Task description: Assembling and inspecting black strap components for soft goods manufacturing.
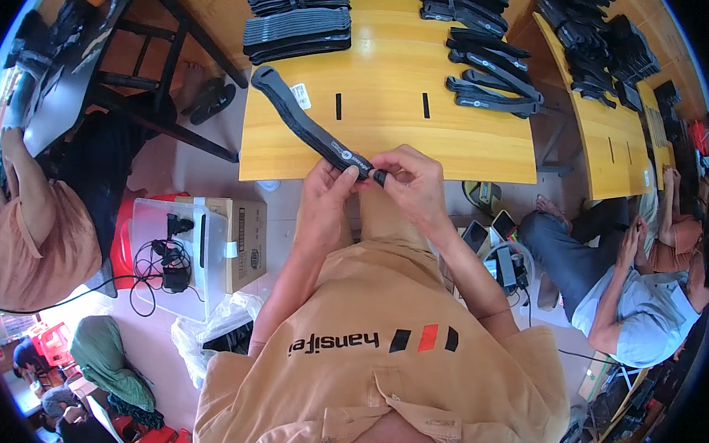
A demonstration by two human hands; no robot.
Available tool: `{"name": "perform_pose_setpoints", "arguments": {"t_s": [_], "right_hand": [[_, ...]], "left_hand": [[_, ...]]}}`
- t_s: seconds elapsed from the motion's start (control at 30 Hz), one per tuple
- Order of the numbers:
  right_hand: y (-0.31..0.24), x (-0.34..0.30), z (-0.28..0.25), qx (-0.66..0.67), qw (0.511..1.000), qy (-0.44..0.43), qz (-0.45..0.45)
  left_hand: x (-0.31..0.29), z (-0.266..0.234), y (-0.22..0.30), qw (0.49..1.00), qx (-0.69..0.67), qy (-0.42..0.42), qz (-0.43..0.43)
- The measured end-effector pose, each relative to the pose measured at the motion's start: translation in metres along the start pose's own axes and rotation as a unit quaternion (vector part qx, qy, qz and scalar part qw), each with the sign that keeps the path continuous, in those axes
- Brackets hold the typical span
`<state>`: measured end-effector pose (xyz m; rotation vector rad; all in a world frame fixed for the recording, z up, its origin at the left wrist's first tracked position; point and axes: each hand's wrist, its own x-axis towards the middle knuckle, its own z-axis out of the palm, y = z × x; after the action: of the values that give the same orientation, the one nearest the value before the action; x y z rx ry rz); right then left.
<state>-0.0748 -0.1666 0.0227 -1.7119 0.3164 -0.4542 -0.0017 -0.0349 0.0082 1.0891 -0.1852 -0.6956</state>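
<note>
A long dark grey fabric strap (300,122) with a small white print slants over the near edge of the yellow table. Its far end is rounded and rests toward the table's left side. My left hand (326,194) grips the near part of it, thumb pressed on top beside the print. At the strap's near tip, the fingers of my right hand (412,190) pinch a short black end. Both hands are just off the table edge, above my lap. Exactly how the near end is folded is hidden by the fingers.
Stacked straps (297,35) lie at the table's back left, more straps (493,84) at the right. Two black marks and a white label (300,96) are on the tabletop (375,146). A clear plastic bin (213,270) with cables stands left; people sit on both sides.
</note>
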Motion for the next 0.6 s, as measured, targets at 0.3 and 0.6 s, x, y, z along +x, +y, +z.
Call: {"name": "perform_pose_setpoints", "arguments": {"t_s": [0.3, 0.6], "right_hand": [[-0.012, 0.000, -0.006, -0.134, 0.975, -0.028, -0.175], [-0.013, 0.002, -0.009, -0.172, 0.966, -0.055, -0.186]], "left_hand": [[-0.004, 0.000, 0.010, 0.995, -0.073, 0.007, -0.061], [-0.004, 0.004, 0.010, 0.999, -0.025, 0.038, -0.028]]}}
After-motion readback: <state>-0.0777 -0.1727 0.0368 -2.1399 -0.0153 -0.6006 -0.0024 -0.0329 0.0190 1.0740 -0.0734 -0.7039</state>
